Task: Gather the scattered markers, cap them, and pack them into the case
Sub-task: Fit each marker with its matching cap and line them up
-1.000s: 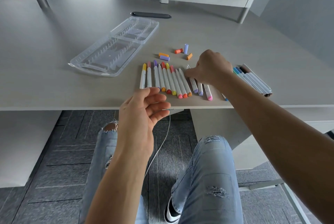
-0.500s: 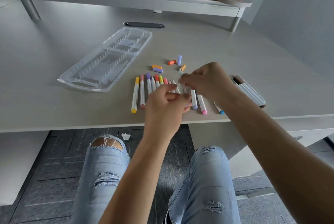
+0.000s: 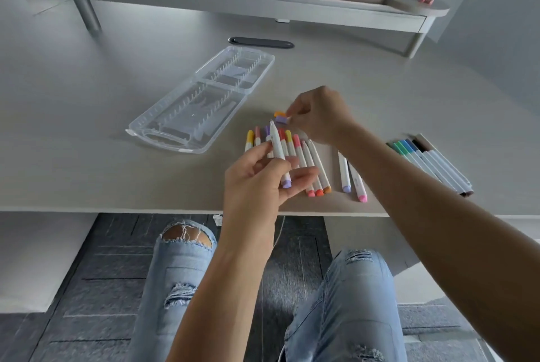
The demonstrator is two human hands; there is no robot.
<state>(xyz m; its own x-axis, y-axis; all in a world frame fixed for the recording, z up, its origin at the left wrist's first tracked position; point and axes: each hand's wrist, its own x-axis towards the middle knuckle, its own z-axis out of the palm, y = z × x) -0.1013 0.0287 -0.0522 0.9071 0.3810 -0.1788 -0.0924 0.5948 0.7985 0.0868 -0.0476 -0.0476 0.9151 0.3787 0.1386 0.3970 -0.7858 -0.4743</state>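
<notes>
Soft, even daylight — a bright strip under the shelf (image 3: 251,2), edges bowed, fingers (image 3: 292,116) perhaps slightly blurred

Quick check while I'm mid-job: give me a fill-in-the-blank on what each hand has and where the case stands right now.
1. The left hand holds an uncapped marker whose coloured end is ____.
2. The right hand pinches a loose purple ____.
3. The clear case lies ____ on the table, with no markers in it.
4. The markers with green and blue caps lie to the ____ of the right forearm.

Missing words: purple; cap; open; right
</notes>
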